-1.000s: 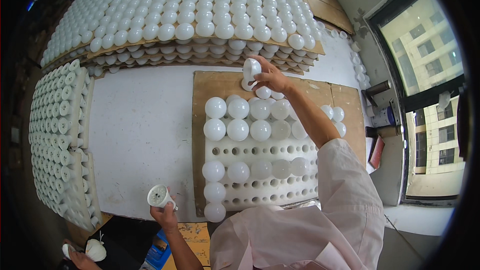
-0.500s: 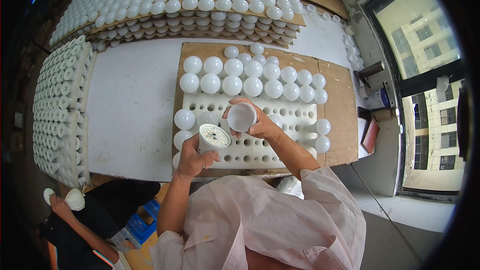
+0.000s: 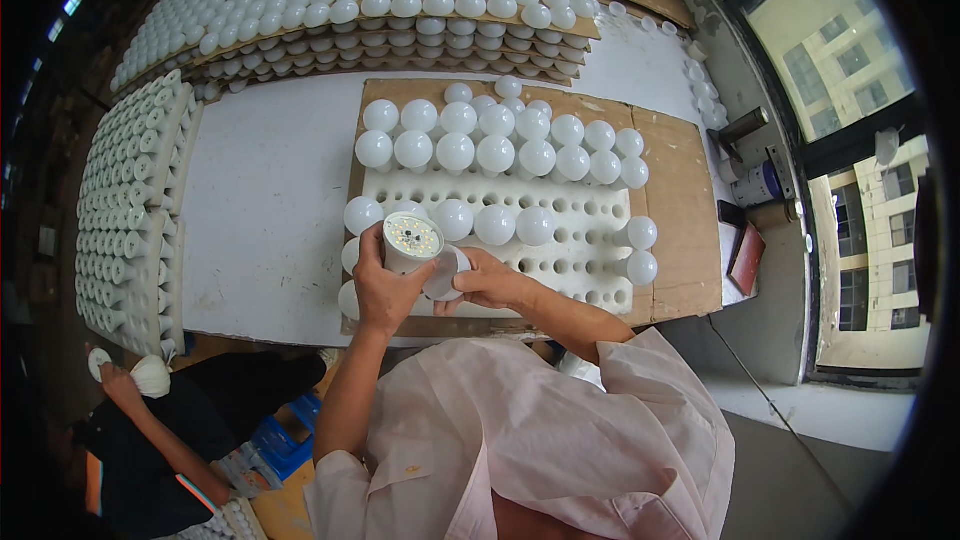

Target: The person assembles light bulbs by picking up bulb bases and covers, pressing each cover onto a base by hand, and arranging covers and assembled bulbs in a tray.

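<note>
My left hand [image 3: 385, 292] is closed around a white LED bulb body [image 3: 412, 237], whose round board with yellowish chips faces up. In my right hand [image 3: 490, 282] is a white dome-shaped bulb cover [image 3: 444, 278]. The cover is tilted close beside the bulb body, partly hidden by my fingers; whether the two touch, I cannot tell. Both hands are over a white foam tray [image 3: 400, 185] with rows of holes. White round bulbs [image 3: 496, 154] stand in its far rows, its middle row and along both ends. My hands hide part of the near side.
Stacked boards covered with white domes [image 3: 330, 15] fill the table's far left. Foam trays of white bulb bodies [image 3: 125, 190] stand at the left edge. Cardboard [image 3: 680, 230] lies under my tray. A co-worker's hand [image 3: 122, 388] holds white parts at lower left. A window [image 3: 850, 60] is at right.
My right hand has brought the cover down and left, beside the bulb body. My left hand has moved slightly up and left, and the bulb's board now faces more upward.
</note>
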Available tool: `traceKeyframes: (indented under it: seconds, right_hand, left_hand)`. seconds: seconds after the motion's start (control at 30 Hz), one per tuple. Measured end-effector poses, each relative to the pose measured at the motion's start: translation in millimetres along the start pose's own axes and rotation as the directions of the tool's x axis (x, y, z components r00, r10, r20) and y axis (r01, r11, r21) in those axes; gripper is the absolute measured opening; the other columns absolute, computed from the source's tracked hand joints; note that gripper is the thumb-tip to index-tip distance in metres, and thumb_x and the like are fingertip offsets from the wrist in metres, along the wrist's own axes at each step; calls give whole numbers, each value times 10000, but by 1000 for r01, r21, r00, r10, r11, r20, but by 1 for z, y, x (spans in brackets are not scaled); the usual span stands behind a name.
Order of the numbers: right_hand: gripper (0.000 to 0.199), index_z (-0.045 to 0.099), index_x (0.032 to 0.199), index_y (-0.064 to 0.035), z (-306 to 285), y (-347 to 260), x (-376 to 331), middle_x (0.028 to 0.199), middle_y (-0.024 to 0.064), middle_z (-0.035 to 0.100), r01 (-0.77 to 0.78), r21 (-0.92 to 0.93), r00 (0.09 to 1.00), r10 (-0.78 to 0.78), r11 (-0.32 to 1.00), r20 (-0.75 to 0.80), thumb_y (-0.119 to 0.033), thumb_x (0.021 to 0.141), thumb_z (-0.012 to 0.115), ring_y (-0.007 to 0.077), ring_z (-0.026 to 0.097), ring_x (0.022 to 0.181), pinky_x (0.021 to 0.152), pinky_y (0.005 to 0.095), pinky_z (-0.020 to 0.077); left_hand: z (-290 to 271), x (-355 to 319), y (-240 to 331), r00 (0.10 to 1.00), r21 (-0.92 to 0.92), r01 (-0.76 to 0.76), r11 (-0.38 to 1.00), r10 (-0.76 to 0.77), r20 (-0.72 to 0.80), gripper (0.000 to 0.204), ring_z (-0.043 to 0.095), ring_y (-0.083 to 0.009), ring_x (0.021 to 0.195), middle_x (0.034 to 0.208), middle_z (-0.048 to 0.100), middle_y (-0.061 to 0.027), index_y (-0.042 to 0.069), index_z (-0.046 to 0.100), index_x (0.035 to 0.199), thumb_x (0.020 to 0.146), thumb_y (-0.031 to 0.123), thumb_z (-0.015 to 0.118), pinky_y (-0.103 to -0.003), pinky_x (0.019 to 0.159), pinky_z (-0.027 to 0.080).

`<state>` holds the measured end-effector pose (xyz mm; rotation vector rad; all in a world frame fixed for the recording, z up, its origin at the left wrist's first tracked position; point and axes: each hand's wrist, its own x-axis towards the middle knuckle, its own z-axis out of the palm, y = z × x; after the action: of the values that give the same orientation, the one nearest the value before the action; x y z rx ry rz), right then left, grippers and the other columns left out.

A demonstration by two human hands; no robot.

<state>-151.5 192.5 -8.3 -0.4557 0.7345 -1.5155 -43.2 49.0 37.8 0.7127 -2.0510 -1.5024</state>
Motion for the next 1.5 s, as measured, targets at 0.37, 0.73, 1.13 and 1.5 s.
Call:
traceKeyframes:
  seconds: [0.37, 0.73, 1.13, 1.5]
  right_hand:
    - [562, 408, 1286, 41, 5, 11, -7, 1088, 169, 596, -42, 122, 997, 50, 992, -57, -276, 889, 650, 253, 682, 831, 727, 306, 603]
    - [814, 417, 1328, -89, -5, -18, -16, 1184, 42, 573, 190, -712, 928, -359, 676, -94, -153, 638, 843, 183, 502, 1156, 983, 357, 419]
    - [792, 444, 1306, -89, 2, -17, -11, 1175, 53, 576, 233, -757, 950, -309, 610, 44, -181, 629, 845, 196, 520, 1150, 1016, 367, 394]
    - [803, 442, 1310, -80, 7, -19, -11, 1201, 67, 562, 182, -828, 972, -225, 530, 69, -211, 625, 841, 220, 515, 1161, 1014, 386, 393]
  left_hand:
    - [-2, -5, -19, 994, 148, -8, 989, 24, -102, 548, 644, -219, 950, 1027, 642, -121, 1, 516, 1151, 667, 35, 769, -340, 820, 513]
    - [-41, -12, -24, 907, 40, 180, 983, -181, 379, 437, 646, -179, 915, 984, 675, -113, -3, 614, 1065, 658, 76, 753, -321, 825, 497]
    - [-44, -15, -24, 785, 30, 177, 984, -159, 599, 440, 646, -185, 895, 951, 678, -119, -1, 618, 1025, 640, 139, 780, -322, 823, 499]
    - [-48, -16, -22, 750, 130, 154, 979, -202, 630, 462, 635, -168, 878, 937, 670, -108, -8, 616, 1038, 628, 110, 792, -316, 803, 498]
